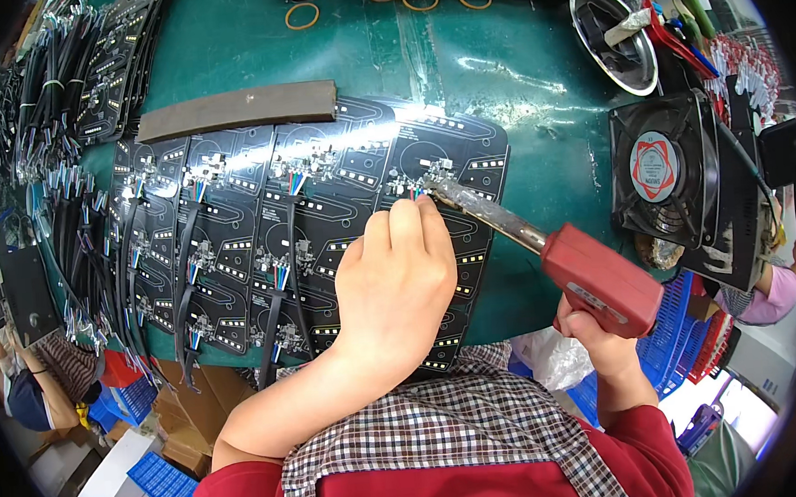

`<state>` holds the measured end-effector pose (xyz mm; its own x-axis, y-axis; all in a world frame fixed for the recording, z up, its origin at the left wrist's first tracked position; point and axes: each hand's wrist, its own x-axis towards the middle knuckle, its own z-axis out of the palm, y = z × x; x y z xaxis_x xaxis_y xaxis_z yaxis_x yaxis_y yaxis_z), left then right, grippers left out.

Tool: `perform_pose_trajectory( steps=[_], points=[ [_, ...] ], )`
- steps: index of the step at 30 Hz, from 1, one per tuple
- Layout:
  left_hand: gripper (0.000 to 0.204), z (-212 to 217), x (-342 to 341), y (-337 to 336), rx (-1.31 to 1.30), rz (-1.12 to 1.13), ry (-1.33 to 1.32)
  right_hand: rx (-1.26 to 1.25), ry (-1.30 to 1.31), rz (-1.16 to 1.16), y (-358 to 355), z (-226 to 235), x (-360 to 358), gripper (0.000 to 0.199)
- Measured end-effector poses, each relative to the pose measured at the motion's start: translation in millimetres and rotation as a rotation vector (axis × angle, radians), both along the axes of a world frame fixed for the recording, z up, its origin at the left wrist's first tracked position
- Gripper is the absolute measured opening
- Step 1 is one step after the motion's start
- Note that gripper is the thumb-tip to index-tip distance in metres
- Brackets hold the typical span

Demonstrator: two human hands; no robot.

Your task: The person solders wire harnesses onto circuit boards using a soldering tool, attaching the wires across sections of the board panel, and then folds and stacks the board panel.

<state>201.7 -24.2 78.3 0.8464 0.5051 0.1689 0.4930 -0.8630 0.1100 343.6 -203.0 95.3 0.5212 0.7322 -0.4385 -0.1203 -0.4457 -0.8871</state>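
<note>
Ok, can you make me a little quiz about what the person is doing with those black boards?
1. True or false: the right hand holds a red soldering gun.
2. What does the left hand pinch? A) coloured wires B) a rubber band C) a blue crate
3. Which thing on the green table has round blades, right of the circuit boards?

Key: 1 true; 2 A; 3 the black fan.
</note>
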Motion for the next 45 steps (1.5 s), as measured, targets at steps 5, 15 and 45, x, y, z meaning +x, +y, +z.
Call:
perform_pose_trajectory(
  steps=[5,15,45],
  points=[
    [0.030,2,0,0,-0.036,-0.002,0.007,0.052,-0.033,0.003,-2,-3,-2,0.075],
    [0.030,-3,-2,-1,0.023,-0.018,0.000,0.115,0.015,-0.039,-2,0,-4,0.079],
    [0.037,-13,-5,-8,0.096,0.004,0.010,0.272,-0.398,-0.162,-57,17,-35,0.060]
  ],
)
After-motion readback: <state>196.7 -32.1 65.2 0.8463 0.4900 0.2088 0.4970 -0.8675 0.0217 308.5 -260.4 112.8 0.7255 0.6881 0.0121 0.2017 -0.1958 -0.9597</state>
